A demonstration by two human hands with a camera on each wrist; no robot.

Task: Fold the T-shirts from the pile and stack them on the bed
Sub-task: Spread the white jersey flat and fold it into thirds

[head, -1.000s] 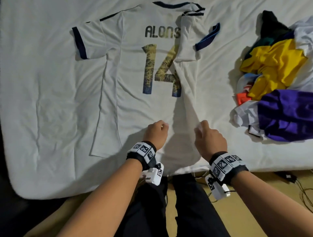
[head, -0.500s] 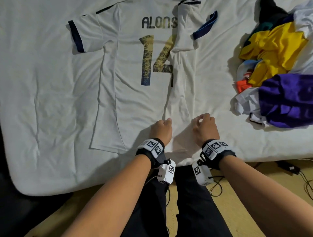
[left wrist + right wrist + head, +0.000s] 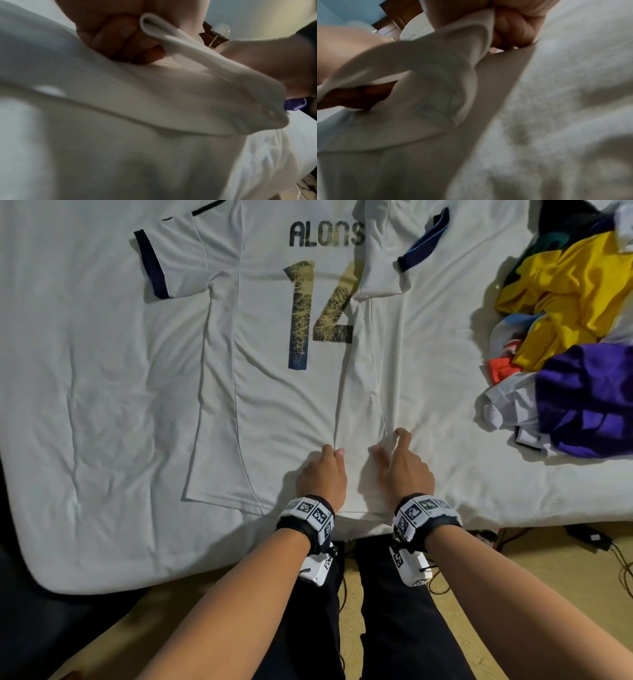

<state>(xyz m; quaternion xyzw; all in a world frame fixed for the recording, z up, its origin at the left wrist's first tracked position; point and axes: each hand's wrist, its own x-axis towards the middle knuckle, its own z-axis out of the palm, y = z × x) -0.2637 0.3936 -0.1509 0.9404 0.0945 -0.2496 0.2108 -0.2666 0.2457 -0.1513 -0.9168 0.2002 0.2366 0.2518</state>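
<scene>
A white football shirt (image 3: 274, 392) with dark sleeve cuffs, "ALONS" and a gold 14 lies back-up on the bed (image 3: 85, 422). Its right side is folded inward as a long strip over the body. My left hand (image 3: 323, 470) pinches the inner edge of that strip near the hem; the left wrist view shows curled fingers (image 3: 130, 44) gripping a white fold (image 3: 171, 44). My right hand (image 3: 399, 457) pinches the strip's outer edge, and the right wrist view shows fingers (image 3: 513, 27) closed on white cloth (image 3: 445, 67). Both hands sit close together at the bed's near edge.
A pile of shirts (image 3: 575, 337) in yellow, purple, white, orange and dark green lies at the bed's right side. White sheet stretches left of the shirt. Cables and a black adapter (image 3: 587, 537) lie on the tan floor at the right, below the bed edge.
Both hands have lowered the folded strip onto the shirt and drawn closer together near the hem. The fold now lies flatter and straighter along the shirt's right side.
</scene>
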